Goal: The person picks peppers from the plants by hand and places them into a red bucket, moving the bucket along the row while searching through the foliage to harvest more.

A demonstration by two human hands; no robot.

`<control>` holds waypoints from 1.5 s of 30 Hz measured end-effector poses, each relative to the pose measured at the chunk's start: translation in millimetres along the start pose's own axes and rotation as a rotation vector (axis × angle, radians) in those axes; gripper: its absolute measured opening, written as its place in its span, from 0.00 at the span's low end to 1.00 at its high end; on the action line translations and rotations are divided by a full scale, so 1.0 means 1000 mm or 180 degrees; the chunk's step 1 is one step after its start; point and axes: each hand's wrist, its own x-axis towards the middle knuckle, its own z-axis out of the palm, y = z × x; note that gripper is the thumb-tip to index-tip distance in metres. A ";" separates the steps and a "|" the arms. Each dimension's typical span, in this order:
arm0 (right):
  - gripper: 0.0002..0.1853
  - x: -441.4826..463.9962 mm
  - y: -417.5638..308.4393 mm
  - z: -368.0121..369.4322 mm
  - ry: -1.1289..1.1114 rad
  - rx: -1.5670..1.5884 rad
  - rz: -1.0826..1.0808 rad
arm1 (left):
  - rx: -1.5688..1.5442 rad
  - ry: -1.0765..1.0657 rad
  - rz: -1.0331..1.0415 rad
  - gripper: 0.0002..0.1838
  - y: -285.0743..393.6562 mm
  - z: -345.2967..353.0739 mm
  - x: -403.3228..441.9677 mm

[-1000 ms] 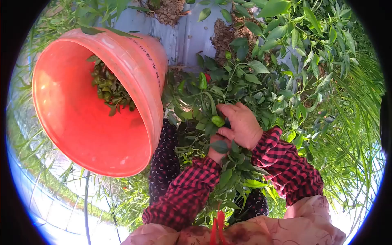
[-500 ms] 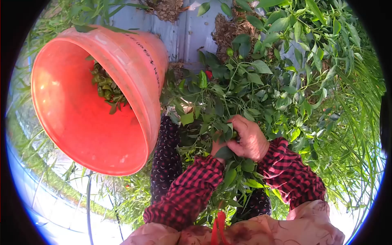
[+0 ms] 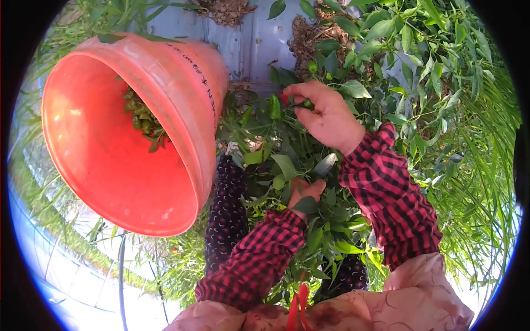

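Note:
My right hand (image 3: 330, 117) reaches over the pepper plant (image 3: 353, 124), its index finger and thumb curled around a small green pepper (image 3: 308, 103). Its index fingertip is beside a red pepper (image 3: 284, 99) that shows partly among the leaves. Just left of that hangs a larger green pepper (image 3: 275, 107). Lower down, my left hand (image 3: 307, 193) is in the foliage; leaves cover most of its fingers, so I cannot tell what it holds.
A large orange-red bucket (image 3: 127, 204) lies tipped at the left, its mouth towards me, with picked green peppers and leaves (image 3: 144, 118) inside. Grey plastic sheeting (image 3: 265, 47) covers the ground ahead. Tall grass (image 3: 491, 143) grows at the right.
My right hand has moved up and away from my left hand, towards the red pepper. My left hand stays low among the leaves. The bucket has not moved.

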 end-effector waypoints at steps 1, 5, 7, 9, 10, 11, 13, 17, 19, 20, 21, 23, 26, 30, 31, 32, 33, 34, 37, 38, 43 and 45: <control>0.14 0.017 -0.003 0.010 -0.0007 -0.1251 0.0110 | 0.0301 -0.0439 -0.0952 0.17 0.047 -0.008 -0.007; 0.18 0.041 0.005 0.047 -0.0700 -0.1868 0.0427 | 0.0397 -0.0416 -0.0832 0.17 0.042 -0.005 -0.004; 0.16 0.029 0.004 0.056 -0.0622 -0.1142 -0.0252 | 0.0424 -0.0419 -0.0732 0.17 0.042 0.001 0.002; 0.16 0.004 0.005 0.058 -0.0709 -0.0506 -0.0174 | 0.0449 -0.0442 -0.0623 0.17 0.035 -0.010 -0.009; 0.15 -0.008 0.005 0.058 -0.0776 0.0144 -0.0102 | 0.0468 -0.0450 -0.0565 0.17 0.032 -0.005 -0.014; 0.15 -0.019 0.003 0.056 -0.0778 0.0137 -0.0099 | 0.0486 -0.0459 -0.0509 0.17 0.031 -0.006 -0.014; 0.13 -0.038 -0.009 0.051 -0.1070 0.0456 -0.0162 | 0.0524 -0.0472 -0.0407 0.17 0.031 -0.001 -0.011; 0.10 -0.042 -0.089 0.025 0.0650 0.1830 -0.1848 | 0.0652 -0.0466 -0.0164 0.18 0.006 -0.006 -0.051; 0.16 -0.055 -0.130 0.035 -0.0927 0.3219 -0.1457 | 0.0731 -0.0499 -0.0065 0.18 -0.022 -0.027 -0.107; 0.11 -0.056 -0.158 0.050 -0.0900 0.2995 -0.1116 | 0.0765 -0.0510 -0.0010 0.18 -0.023 -0.026 -0.108; 0.12 -0.049 -0.166 0.081 0.0433 0.1714 -0.2419 | 0.0806 -0.0515 0.0055 0.18 -0.023 -0.027 -0.107; 0.12 -0.044 -0.164 0.079 0.0663 0.1580 -0.2575 | 0.0903 -0.0527 0.0169 0.18 -0.025 -0.033 -0.105; 0.11 -0.023 -0.132 0.048 0.0663 0.2207 -0.1934 | 0.0964 -0.0510 0.0304 0.19 -0.023 -0.034 -0.092; 0.11 0.051 -0.028 0.066 0.1012 0.0203 -0.0240 | 0.1026 -0.0525 0.0538 0.19 0.019 0.000 0.004; 0.12 0.060 -0.011 0.083 0.0487 -0.0651 -0.0101 | 0.1058 -0.0513 0.0605 0.20 0.025 0.000 0.016; 0.14 0.064 -0.012 0.092 -0.0054 -0.1489 0.0062 | 0.1093 -0.0512 0.0648 0.20 0.016 -0.008 -0.002; 0.14 0.064 -0.011 0.097 -0.0055 -0.1472 0.0070 | 0.1128 -0.0518 0.0690 0.20 0.012 -0.004 -0.002; 0.14 0.064 -0.010 0.102 -0.0795 -0.1734 0.0073 | 0.1160 -0.0524 0.0737 0.20 0.008 -0.001 -0.001; 0.12 0.055 -0.016 0.118 -0.0995 -0.1989 -0.0204 | 0.1211 -0.0549 0.0909 0.21 0.002 0.004 -0.003; 0.12 0.050 -0.016 0.122 -0.0445 -0.1985 -0.0483 | 0.1211 -0.0565 0.0984 0.21 0.001 0.005 -0.007; 0.09 0.033 -0.023 0.100 -0.0669 -0.2044 -0.0197 | 0.1249 -0.0637 0.1344 0.22 0.001 -0.013 -0.014; 0.07 0.032 -0.021 0.093 -0.1751 -0.2347 -0.0253 | 0.1301 -0.0643 0.1492 0.22 -0.003 -0.017 -0.024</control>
